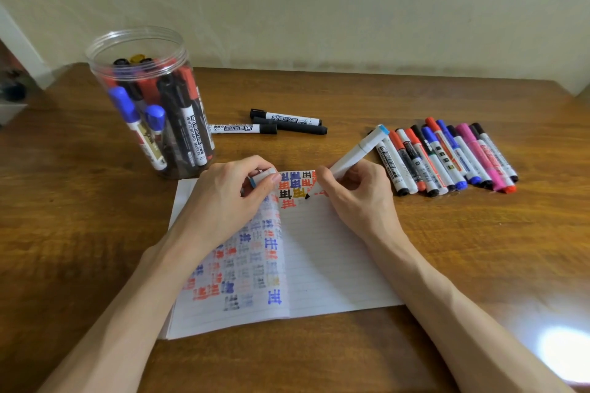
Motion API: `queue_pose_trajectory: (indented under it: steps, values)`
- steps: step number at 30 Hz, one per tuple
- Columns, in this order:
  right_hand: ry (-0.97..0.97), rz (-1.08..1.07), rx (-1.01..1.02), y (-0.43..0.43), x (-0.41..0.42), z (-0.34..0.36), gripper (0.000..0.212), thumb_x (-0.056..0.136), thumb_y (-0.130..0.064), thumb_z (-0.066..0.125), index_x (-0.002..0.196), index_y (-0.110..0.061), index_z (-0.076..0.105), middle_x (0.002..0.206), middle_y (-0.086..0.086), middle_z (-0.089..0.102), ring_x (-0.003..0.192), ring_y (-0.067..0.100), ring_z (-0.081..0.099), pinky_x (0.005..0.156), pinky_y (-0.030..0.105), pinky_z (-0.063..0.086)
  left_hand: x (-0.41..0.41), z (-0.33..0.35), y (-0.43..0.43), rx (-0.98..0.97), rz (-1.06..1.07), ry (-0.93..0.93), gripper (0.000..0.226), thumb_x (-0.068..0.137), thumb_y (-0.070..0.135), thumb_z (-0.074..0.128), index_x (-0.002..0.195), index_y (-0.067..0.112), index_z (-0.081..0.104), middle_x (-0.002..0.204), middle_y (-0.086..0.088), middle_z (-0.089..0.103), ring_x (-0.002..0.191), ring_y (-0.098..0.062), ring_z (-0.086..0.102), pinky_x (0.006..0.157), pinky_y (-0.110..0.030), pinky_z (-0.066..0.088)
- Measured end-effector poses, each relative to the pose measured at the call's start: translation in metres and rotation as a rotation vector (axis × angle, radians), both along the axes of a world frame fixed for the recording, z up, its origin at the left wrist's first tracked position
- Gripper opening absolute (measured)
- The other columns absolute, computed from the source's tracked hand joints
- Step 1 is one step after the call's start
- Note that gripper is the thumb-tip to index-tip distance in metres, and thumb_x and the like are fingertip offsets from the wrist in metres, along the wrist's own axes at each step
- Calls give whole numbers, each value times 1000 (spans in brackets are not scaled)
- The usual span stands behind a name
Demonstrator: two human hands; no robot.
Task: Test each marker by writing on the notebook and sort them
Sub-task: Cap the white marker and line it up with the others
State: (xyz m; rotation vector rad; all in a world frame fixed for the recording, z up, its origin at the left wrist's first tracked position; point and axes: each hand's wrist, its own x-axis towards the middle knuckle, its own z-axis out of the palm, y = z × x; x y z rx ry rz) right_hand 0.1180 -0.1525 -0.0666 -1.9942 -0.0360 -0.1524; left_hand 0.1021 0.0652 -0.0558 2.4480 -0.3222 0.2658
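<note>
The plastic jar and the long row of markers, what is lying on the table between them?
Three black markers lie close together on the table, shown in the head view.

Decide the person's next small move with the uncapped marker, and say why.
Probably draw a test stroke: the right hand holds the white marker with its tip at the notebook, beside other marks, while the left hand holds its cap.

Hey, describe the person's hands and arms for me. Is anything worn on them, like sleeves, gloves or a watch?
Nothing worn is in view. The left hand and right hand have no gloves, and no rings show. The left forearm and right forearm are uncovered down to the picture's bottom edge: no sleeves, watch or bracelet.
</note>
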Motion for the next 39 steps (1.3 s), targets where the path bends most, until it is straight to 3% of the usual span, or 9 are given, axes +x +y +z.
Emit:
queue_pose_trajectory:
  steps: [9, 12, 15, 19, 23, 27, 29, 34, 39]
  values:
    - [29, 36, -23, 0, -1, 2, 16, 94, -27, 76, 85, -15, 74, 83, -6, 78, 78, 6, 76, 69, 27, 64, 0, 0, -1, -13, -1, -10, 28, 99, 49, 53, 115, 31, 66, 98, 22, 64, 88, 14, 61, 63, -5, 50]
    - [29, 36, -48, 0, -1, 1, 16, 93, -25, 75, 81, -15, 73, 79, -4, 77, 76, 8, 75, 67, 28, 64, 0, 0, 0, -43, -21, -28, 28, 100, 48, 51, 114, 29, 67, 100, 20, 67, 92, 11, 63, 71, -7, 52]
    - [53, 13, 54, 0, 0, 4, 15, 94, -24, 74, 86, -11, 75, 80, -3, 79, 74, 7, 76, 66, 28, 64, 0, 1, -1, -119, -73, -24, 29, 102, 42, 53, 120, 26, 68, 111, 17, 68, 105, 6, 64, 81, -14, 56]
    - [50, 20, 317, -4, -1, 11, 12, 97, -23, 73, 94, -11, 75, 70, 0, 73, 62, 7, 66, 61, 21, 52, -1, 4, -5, -167, -120, 10, 35, 98, 33, 59, 132, 28, 65, 123, 22, 63, 112, 15, 57, 87, -9, 52]
    - [62, 103, 462, -7, -2, 15, 16, 98, -31, 73, 100, -15, 74, 72, 5, 70, 62, 12, 62, 56, 23, 47, -4, 7, -5, -250, -116, 52, 38, 91, 32, 66, 129, 34, 63, 120, 19, 67, 106, 5, 68, 81, -16, 59]
    - [43, 173, 459, -6, -3, 13, 22, 96, -35, 74, 103, -13, 75, 75, 6, 73, 62, 14, 63, 54, 23, 44, -5, 9, -6, -281, -113, 63, 28, 86, 36, 68, 113, 34, 64, 109, 29, 63, 104, 13, 64, 73, -9, 55]
    - [33, 216, 443, -5, -5, 11, 24, 97, -32, 75, 105, -9, 75, 74, 3, 73, 62, 15, 63, 53, 23, 44, -5, 8, -7, -271, -112, 53, 27, 88, 35, 69, 115, 30, 65, 108, 29, 63, 102, 18, 62, 72, -7, 53]
    - [39, 325, 436, -5, -7, 9, 20, 94, -18, 77, 109, -5, 75, 77, 1, 73, 64, 16, 60, 56, 22, 47, -6, 9, -6, -253, -140, 29, 32, 91, 41, 61, 119, 25, 67, 107, 18, 71, 99, 4, 69, 77, -19, 59]
    - [144, 358, 575, -7, -4, 12, 33, 97, -33, 70, 114, -6, 78, 89, 18, 74, 76, 22, 64, 63, 30, 46, -5, 11, -5, -279, -131, 31, 34, 94, 40, 58, 120, 22, 67, 101, 18, 71, 95, 1, 70, 69, -20, 60]
